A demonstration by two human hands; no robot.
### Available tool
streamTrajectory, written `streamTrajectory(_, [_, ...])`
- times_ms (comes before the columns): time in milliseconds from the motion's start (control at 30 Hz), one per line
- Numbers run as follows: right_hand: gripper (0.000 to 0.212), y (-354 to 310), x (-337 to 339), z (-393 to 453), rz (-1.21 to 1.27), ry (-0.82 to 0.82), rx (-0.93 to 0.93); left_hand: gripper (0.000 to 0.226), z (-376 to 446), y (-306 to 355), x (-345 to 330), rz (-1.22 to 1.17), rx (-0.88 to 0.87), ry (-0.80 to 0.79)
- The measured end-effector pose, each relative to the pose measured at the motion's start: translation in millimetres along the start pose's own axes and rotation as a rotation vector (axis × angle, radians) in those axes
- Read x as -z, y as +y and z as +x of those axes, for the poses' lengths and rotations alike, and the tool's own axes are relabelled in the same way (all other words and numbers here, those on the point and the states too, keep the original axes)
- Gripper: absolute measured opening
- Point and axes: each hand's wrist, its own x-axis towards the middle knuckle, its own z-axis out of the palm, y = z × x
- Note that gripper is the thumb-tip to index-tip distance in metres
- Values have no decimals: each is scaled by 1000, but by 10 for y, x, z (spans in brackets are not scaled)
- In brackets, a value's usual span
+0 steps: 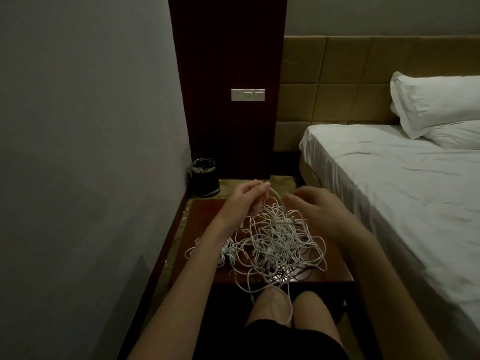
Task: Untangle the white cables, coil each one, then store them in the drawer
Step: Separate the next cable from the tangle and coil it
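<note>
Pulling this strand too hard would, I judge, cinch the knots or drag the white cables (275, 242) off the near edge of the nightstand (205, 211), where one loop already hangs. My left hand (246, 196) pinches a strand above the heap; my right hand (317, 203), blurred, hovers with fingers loosely spread.

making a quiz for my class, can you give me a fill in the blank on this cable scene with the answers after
1. The tangled cables are ____ in colour.
2. The left hand pinches a strand and lifts it, while the right hand holds ____.
3. The pile lies on a reddish wooden nightstand, and one loop hangs over its front edge onto the person's ____.
4. The black bin stands to the ____ of the nightstand's far end.

Missing words: white; nothing; knee; left
</note>
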Motion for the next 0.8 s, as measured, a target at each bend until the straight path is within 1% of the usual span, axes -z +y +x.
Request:
streamTrajectory(67, [34, -33, -172, -81, 204, -68, 114, 37, -55, 50, -63, -116, -5, 53])
streamTrajectory(133, [38, -13, -332, -179, 393, -74, 147, 47, -141, 73, -131, -251, 36, 88])
streamTrajectory(200, [44, 46, -477, -254, 501, -26, 137, 55, -234, 57, -214, -379, 95, 71])
streamTrajectory(267, [43, 102, -628, -331, 584, 13, 84, 48, -354, 11, -310, -519, 165, 36])
streamTrajectory(300, [42, 121, -692, -373, 599, 30, 65, 44, -407, -14, -357, -585, 188, 47])
streamTrajectory(400, [49, 195, -849, -488, 506, 48, 58, 45, -518, -160, -451, -708, 203, 118])
streamTrajectory(500, [54, 282, -909, -606, 407, 9, 49, 44, -601, -247, -466, -823, 237, 159])
streamTrajectory(567, [56, 344, -887, -689, 329, -52, 92, 43, -654, -285, -396, -884, 255, 211])
streamTrajectory(600, [50, 381, -870, -730, 306, -80, 115, 43, -683, -302, -352, -895, 252, 235])
streamTrajectory(633, [37, 416, -852, -771, 301, -92, 137, 43, -716, -329, -313, -891, 247, 252])
streamTrajectory(667, [23, 448, -835, -810, 297, -86, 166, 44, -751, -366, -286, -887, 246, 258])
streamTrajectory(700, [14, 468, -831, -839, 278, -69, 196, 46, -788, -403, -278, -893, 244, 253])
streamTrajectory(733, [11, 469, -839, -868, 239, -52, 216, 46, -823, -442, -288, -912, 239, 240])
streamTrajectory(800, [10, 464, -884, -907, 122, -29, 231, 44, -880, -527, -348, -946, 231, 210])
